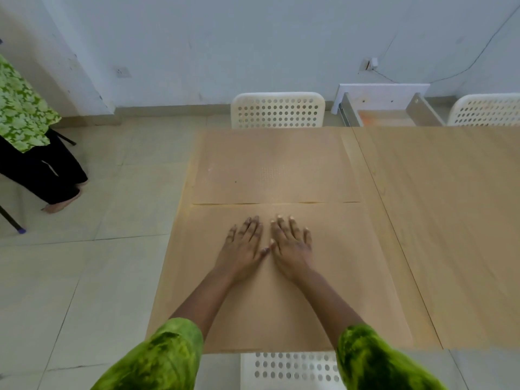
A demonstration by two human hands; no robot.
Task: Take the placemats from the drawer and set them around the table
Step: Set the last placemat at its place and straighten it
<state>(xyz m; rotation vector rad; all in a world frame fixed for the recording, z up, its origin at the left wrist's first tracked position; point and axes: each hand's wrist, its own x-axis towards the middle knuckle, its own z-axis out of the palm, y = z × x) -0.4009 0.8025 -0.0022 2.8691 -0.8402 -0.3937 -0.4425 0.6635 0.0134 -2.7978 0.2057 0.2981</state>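
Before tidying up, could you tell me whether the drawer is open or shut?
Open: the drawer juts beyond the table edge, interior showing.

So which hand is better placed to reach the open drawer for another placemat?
Probably the right. The left hand and right hand both lie flat on the near placemat, but the drawer stands past the table on the far right, the right hand's side.

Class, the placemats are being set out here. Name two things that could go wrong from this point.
The left hand and right hand press flat on the near placemat; a forward push could ride it over the far placemat, which it nearly meets. The drawer stands open beyond the table; someone may bump it.
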